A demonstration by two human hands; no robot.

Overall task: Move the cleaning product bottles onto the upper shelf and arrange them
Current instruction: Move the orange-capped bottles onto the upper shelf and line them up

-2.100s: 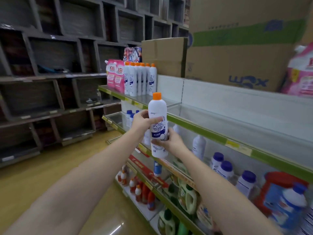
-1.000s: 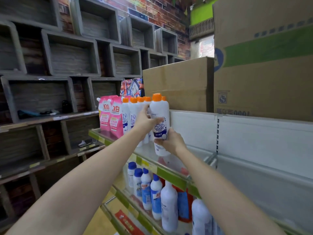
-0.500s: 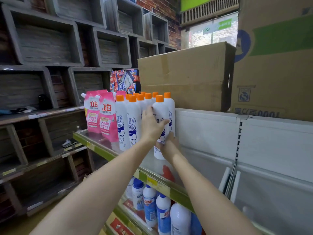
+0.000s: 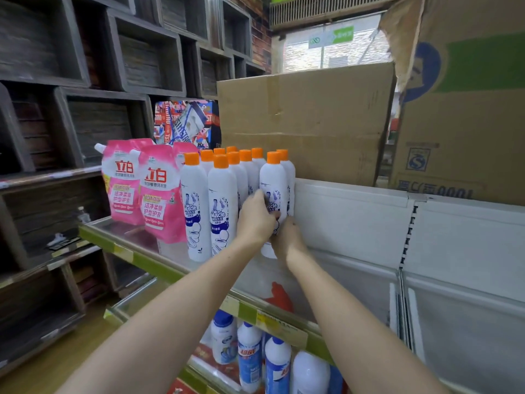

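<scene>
placement step in hand, by my reading: the orange-capped cleaner bottle stands at centre frame on the glass upper shelf, at the right end of the orange-capped bottle group. left hand curls round its label; right hand holds its lower body. next it likely needs nudging flush with the row, then letting go. pink detergent pouches stand left of centre, cardboard boxes upper right, blue-capped bottles along the bottom.
</scene>
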